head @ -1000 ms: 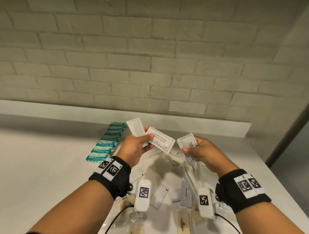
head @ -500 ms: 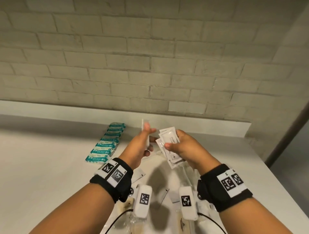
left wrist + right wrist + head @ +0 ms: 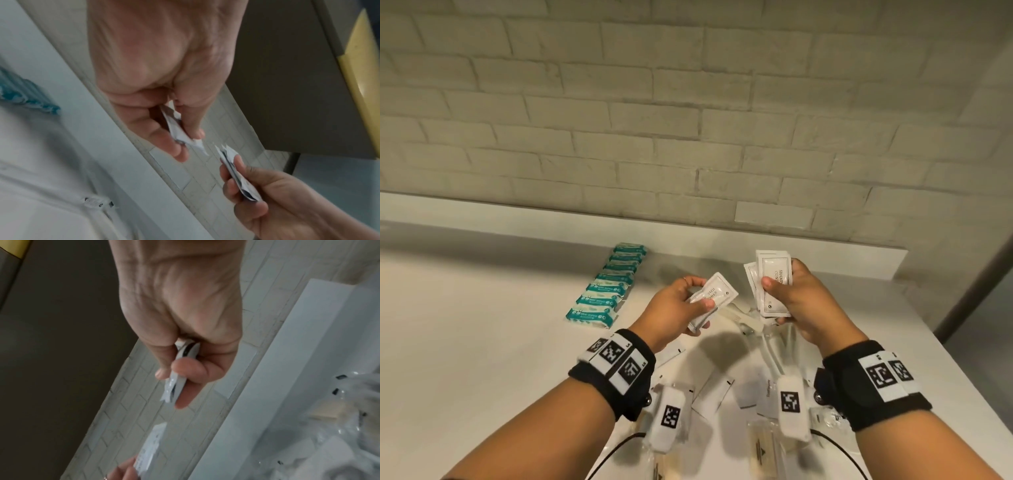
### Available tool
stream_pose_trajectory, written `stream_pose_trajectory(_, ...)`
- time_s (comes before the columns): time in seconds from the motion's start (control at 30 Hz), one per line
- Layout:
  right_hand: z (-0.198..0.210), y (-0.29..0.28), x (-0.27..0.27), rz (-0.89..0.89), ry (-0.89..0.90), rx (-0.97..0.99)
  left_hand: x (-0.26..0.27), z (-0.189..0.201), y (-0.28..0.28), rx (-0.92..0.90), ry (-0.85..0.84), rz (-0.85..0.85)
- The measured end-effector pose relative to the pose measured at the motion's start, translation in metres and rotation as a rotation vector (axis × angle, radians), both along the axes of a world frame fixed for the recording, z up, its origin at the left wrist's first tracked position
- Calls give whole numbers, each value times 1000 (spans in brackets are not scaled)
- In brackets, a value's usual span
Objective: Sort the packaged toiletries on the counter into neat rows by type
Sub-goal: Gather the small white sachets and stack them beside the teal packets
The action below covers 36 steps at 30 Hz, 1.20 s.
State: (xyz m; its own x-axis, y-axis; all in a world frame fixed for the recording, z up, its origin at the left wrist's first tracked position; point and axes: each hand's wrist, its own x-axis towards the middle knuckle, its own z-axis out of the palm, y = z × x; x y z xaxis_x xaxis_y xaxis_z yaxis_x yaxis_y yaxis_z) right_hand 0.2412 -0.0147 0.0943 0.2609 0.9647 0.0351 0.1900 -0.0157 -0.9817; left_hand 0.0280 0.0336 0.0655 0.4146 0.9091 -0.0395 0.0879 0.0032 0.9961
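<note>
Both hands are raised above the white counter [image 3: 482, 342]. My left hand [image 3: 681, 308] pinches white sachets [image 3: 717, 296] between thumb and fingers; the left wrist view shows them edge-on as white sachets [image 3: 176, 128]. My right hand [image 3: 791, 298] grips a small upright stack of white shampoo-and-conditioner sachets [image 3: 774, 284], seen edge-on in the right wrist view as a stack [image 3: 176, 379]. The two hands are a short gap apart. A neat row of teal wet-wipe packs [image 3: 607, 284] lies on the counter to the left.
Under the hands lies a loose pile of white and clear packets [image 3: 722, 387], among them wrapped toothbrushes [image 3: 767, 339] and a toothpaste box [image 3: 768, 394]. A white brick wall [image 3: 688, 120] stands behind a raised ledge [image 3: 825, 246]. The counter's right edge [image 3: 941, 346] drops away.
The hands came together half a second ago and have drawn apart again. The right hand's stack now stands upright and looks thicker; the left hand holds its sachets tilted lower.
</note>
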Motion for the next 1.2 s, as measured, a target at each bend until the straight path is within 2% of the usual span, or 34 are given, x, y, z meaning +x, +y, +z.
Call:
stream_pose_trajectory(0.13, 19, -5, 2, 59, -166, 75, -6, 8, -2, 100, 229, -103)
stream_pose_trajectory(0.27, 38, -5, -14, 417, -240, -12, -9, 26, -4, 175, 347, -233)
stream_pose_trajectory(0.3, 40, -5, -20, 508, -276, -47, -10, 28, -2, 166, 309, -246)
stream_pose_trajectory(0.37, 38, -5, -31, 599, -297, -89, -11, 30, 1, 84, 103, -244)
stream_pose_trajectory(0.4, 36, -5, -36, 591, -263, -92, -12, 30, 4, 46, -11, -208)
stream_pose_trajectory(0.5, 23, -8, -45, 475, -12, -84, -13, 29, 5, -75, -304, -56)
stream_pose_trajectory(0.6, 15, -6, -55, 401, 140, -66, -6, 23, -6, -129, -384, -68)
stream_pose_trajectory(0.67, 14, -6, -66, 443, 131, -59, 1, 19, -16, -157, -380, -137)
stream_pose_trajectory(0.7, 14, -6, -72, 464, 56, -66, 6, 20, -19, -197, -395, -117)
stream_pose_trajectory(0.77, 15, -6, -83, 430, -267, -91, 12, 21, -22, -274, -433, -45)
stream_pose_trajectory(0.83, 19, -8, -83, 249, -603, -45, 11, 22, -17, -297, -455, 11)
stream_pose_trajectory(0.87, 23, -10, -80, 165, -696, 5, 8, 22, -13, -299, -449, 29)
stream_pose_trajectory(0.93, 30, -16, -74, 182, -766, 82, 1, 25, -11, -299, -389, 20)
stream_pose_trajectory(1.07, 38, -26, -83, 533, -966, 64, -3, 33, -19, -308, -290, -160)
stream_pose_trajectory(1.2, 35, -22, -87, 475, -1015, 222, -3, 37, -22, -332, -301, -159)
